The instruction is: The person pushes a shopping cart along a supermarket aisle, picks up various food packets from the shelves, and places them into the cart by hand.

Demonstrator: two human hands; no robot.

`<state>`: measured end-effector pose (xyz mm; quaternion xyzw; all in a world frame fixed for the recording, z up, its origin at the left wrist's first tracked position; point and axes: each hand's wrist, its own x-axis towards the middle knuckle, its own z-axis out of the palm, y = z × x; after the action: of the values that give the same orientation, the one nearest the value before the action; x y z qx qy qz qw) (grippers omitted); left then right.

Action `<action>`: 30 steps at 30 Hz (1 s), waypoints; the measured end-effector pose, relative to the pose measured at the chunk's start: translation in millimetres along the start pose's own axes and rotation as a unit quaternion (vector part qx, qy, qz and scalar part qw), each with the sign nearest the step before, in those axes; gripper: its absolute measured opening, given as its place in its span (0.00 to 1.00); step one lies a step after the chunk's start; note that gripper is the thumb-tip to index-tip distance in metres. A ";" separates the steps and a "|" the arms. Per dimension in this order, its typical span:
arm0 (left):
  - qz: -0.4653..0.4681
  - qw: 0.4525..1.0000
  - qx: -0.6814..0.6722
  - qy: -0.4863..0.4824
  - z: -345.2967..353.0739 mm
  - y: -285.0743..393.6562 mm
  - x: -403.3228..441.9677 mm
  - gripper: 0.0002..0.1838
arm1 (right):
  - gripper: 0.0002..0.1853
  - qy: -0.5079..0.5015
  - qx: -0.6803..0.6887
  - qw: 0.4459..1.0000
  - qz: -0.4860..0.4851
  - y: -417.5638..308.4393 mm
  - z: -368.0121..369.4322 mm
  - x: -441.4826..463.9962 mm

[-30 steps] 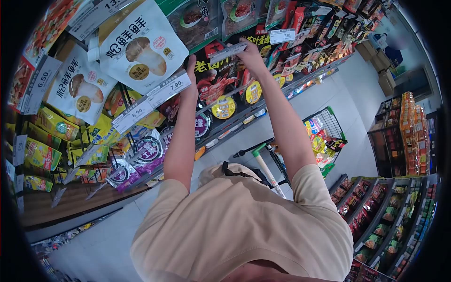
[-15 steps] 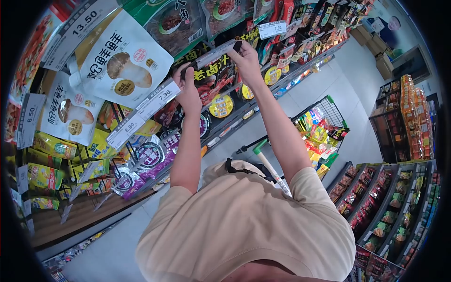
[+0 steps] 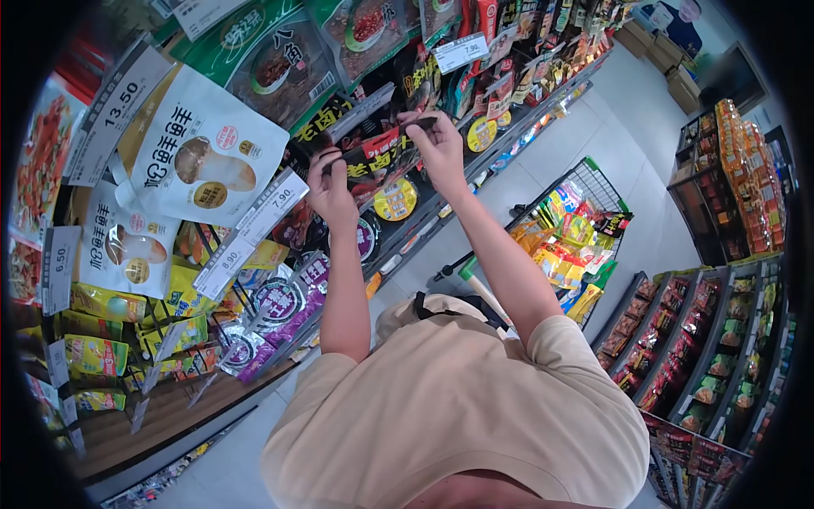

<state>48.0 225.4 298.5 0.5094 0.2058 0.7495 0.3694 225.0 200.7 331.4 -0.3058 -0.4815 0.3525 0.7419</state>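
Note:
At the shelf, my left hand [image 3: 333,193] is closed on the left top corner of a black packet [image 3: 377,163] with yellow lettering and a red patch. The right top corner of that packet is pinched in my right hand [image 3: 435,146]. The packet hangs between both hands, just in front of the shelf. Behind it, a similar black packet [image 3: 320,119] hangs beside a grey label holder [image 3: 363,112]. Round yellow-labelled packs [image 3: 395,199] show below my hands. White mushroom-seasoning pouches [image 3: 208,157] hang to the left.
A shopping cart [image 3: 604,185] full of colourful packets stands to the right of my right forearm. Price tags [image 3: 252,233] jut out at the left. Boxes [image 3: 682,90] and a person [image 3: 688,12] are at the upper right. Curved shelves [image 3: 678,339] stand at the lower right.
My hands have come down from the label holder, with the black packet now between them. The view has shifted, and more of the cart shows.

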 end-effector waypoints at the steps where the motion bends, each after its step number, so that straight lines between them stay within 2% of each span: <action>1: -0.001 1.000 -0.002 -0.005 0.6 2.7 -1.3 0.07 | 0.07 0.005 0.000 1.000 -0.003 0.3 -0.6 -5.4; 4: 0.058 0.998 -0.020 -0.034 3.9 15.6 -2.5 0.06 | 0.07 0.018 0.018 0.997 -0.076 -7.8 4.1 -20.0; 5: 0.088 0.995 -0.014 -0.038 9.3 26.7 -1.2 0.09 | 0.08 0.016 0.005 0.995 -0.099 -13.0 4.5 -25.3; 7: 0.150 0.987 -0.002 -0.060 20.4 43.0 -1.1 0.06 | 0.09 0.036 -0.023 0.984 -0.171 -37.0 9.8 -33.6; 10: 0.192 0.977 -0.043 -0.084 35.3 52.1 -7.4 0.08 | 0.11 0.064 -0.068 0.974 -0.207 -52.7 0.1 -47.0; 12: 0.160 0.983 -0.050 -0.080 42.0 51.2 -14.2 0.07 | 0.14 0.080 -0.098 0.968 -0.216 -66.6 -6.5 -54.7; 15: 0.135 0.984 -0.069 -0.097 60.9 53.4 -21.9 0.07 | 0.12 0.119 -0.101 0.967 -0.200 -84.9 -18.9 -70.6; 16: 0.143 0.977 -0.071 -0.140 64.6 51.6 -22.5 0.11 | 0.12 0.129 -0.108 0.965 -0.203 -90.9 -27.6 -75.4; 19: 0.111 0.970 -0.090 -0.196 91.6 43.8 -31.4 0.10 | 0.10 0.168 -0.159 0.955 -0.188 -113.8 -59.9 -98.1; 21: 0.053 0.961 -0.124 -0.242 111.2 29.6 -40.4 0.09 | 0.09 0.129 -0.248 0.955 -0.102 -135.5 -92.5 -122.2; 22: 0.017 0.951 -0.130 -0.281 120.7 20.5 -45.7 0.08 | 0.09 0.141 -0.250 0.952 -0.105 -149.4 -109.8 -133.1; 24: -0.055 0.921 -0.144 -0.357 143.1 0.5 -60.3 0.07 | 0.10 0.063 -0.326 0.938 0.100 -177.1 -142.5 -154.2; 25: -0.095 0.909 -0.138 -0.382 157.1 -8.3 -69.7 0.07 | 0.10 0.076 -0.325 0.937 0.100 -183.6 -153.8 -163.7; 27: -0.175 0.875 -0.120 -0.436 187.6 -18.5 -87.9 0.08 | 0.15 0.054 -0.322 0.924 0.197 -195.0 -178.5 -178.2; 28: -0.198 0.860 -0.092 -0.461 201.8 -24.1 -97.4 0.09 | 0.17 0.044 -0.327 0.916 0.230 -198.0 -191.0 -185.4; 29: -0.221 0.838 -0.087 -0.491 218.9 -27.7 -106.2 0.09 | 0.18 0.020 -0.380 0.879 0.288 -202.3 -203.4 -188.7; 30: -0.231 0.821 -0.084 -0.515 235.8 -33.3 -114.8 0.08 | 0.18 0.041 -0.392 0.864 0.313 -199.2 -214.8 -193.7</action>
<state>299.3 143.2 298.9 0.7257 0.0338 0.2851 0.6252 414.5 -94.6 317.7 -0.7201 -0.4280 0.3355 0.4308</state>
